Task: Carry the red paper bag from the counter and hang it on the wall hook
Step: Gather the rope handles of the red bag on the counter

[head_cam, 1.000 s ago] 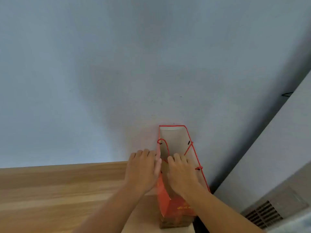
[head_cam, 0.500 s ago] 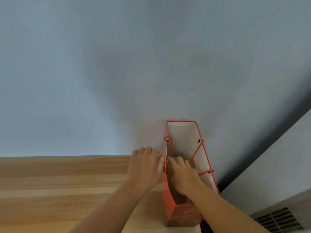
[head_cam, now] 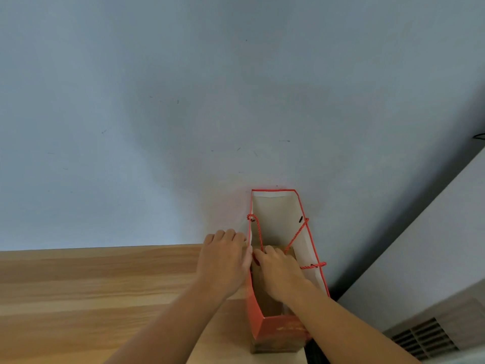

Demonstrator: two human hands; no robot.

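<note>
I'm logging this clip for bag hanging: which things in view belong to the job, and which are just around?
Job:
red paper bag
its red cord handles
left hand
right hand
wooden counter

Just around:
vent grille
black cable

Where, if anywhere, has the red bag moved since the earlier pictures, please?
No: the red bag still stands at the right end of the counter, far rim against the wall; only the camera shifted.

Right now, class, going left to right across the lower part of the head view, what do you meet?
Wooden counter → left hand → right hand inside the red paper bag → vent grille.
</note>
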